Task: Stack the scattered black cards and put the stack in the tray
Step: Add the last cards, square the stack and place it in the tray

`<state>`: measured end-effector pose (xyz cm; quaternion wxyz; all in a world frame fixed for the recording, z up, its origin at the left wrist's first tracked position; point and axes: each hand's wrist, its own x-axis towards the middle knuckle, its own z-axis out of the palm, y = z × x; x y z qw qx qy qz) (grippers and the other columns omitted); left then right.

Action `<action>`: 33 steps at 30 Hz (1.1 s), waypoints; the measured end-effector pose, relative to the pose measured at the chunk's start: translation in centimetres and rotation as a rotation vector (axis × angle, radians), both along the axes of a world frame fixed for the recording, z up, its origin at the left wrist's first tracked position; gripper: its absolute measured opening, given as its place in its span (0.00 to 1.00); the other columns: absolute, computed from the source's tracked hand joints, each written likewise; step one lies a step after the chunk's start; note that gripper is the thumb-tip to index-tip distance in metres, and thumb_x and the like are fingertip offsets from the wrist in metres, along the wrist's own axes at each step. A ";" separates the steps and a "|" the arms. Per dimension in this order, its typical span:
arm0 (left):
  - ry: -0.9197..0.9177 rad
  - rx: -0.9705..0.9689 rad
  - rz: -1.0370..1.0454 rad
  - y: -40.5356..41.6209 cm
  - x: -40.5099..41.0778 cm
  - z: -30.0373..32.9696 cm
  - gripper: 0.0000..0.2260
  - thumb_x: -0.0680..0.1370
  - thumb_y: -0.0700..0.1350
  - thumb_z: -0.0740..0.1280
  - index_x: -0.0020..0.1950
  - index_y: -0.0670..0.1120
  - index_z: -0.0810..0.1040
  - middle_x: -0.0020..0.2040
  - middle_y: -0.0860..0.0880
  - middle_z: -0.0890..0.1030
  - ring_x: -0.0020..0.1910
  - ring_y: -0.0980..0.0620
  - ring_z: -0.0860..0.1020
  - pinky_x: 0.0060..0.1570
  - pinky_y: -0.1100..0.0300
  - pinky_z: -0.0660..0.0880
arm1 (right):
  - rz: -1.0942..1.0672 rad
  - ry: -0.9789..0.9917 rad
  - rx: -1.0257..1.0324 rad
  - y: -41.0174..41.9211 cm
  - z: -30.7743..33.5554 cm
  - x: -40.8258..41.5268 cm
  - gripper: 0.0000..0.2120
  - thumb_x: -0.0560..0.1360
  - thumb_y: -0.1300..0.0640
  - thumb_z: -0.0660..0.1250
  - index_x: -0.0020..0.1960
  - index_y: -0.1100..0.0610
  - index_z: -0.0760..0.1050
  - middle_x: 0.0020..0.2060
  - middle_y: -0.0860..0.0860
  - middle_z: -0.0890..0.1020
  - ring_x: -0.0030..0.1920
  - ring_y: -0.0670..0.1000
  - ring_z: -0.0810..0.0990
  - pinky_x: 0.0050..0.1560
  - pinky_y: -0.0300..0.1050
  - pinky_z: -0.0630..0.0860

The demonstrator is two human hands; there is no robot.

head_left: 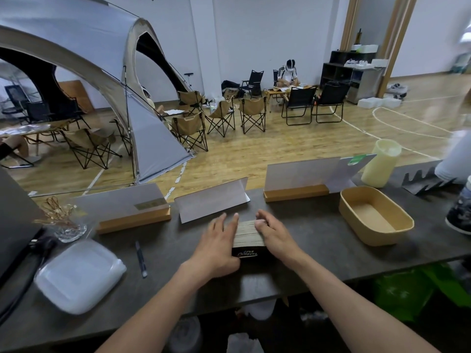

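Observation:
A stack of black cards (248,236) stands on edge on the dark table (178,281), its tan card edges facing up and a black face with gold lettering toward me. My left hand (219,247) presses flat against the stack's left side and my right hand (274,235) against its right side, so both hands squeeze it together. The tan tray (376,216) sits empty to the right, about a hand's width from my right hand.
Behind the stack are a folded white sign (211,200) and two wooden-based sign holders (132,207) (298,178). A pen (141,258), white plastic lid (79,276) and glass dish (68,230) lie left. A pale cylinder (381,163) stands behind the tray.

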<state>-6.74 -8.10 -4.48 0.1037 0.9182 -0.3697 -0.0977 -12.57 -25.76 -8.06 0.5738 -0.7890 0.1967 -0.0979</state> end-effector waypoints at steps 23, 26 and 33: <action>0.474 -0.762 0.310 2.0 -1.3 -3.2 0.49 0.69 0.26 0.70 0.83 0.47 0.48 0.78 0.51 0.62 0.73 0.51 0.68 0.70 0.63 0.67 | -0.054 -0.089 0.246 1.9 0.8 -1.3 0.40 0.72 0.21 0.54 0.75 0.45 0.68 0.74 0.41 0.67 0.78 0.48 0.63 0.79 0.57 0.57; 0.541 -0.776 0.315 2.0 -1.3 -2.9 0.50 0.69 0.28 0.70 0.83 0.47 0.45 0.79 0.52 0.59 0.75 0.46 0.67 0.74 0.46 0.66 | -0.015 -0.069 0.297 1.1 -0.8 -0.6 0.44 0.72 0.21 0.53 0.77 0.48 0.66 0.78 0.48 0.67 0.78 0.50 0.64 0.79 0.59 0.58; 0.394 -0.468 0.203 2.6 -0.8 -2.3 0.46 0.76 0.39 0.69 0.82 0.44 0.38 0.83 0.48 0.46 0.81 0.49 0.50 0.77 0.60 0.48 | 0.119 -0.029 0.026 1.4 1.4 -2.2 0.45 0.75 0.27 0.54 0.83 0.50 0.47 0.82 0.46 0.51 0.81 0.46 0.50 0.81 0.52 0.49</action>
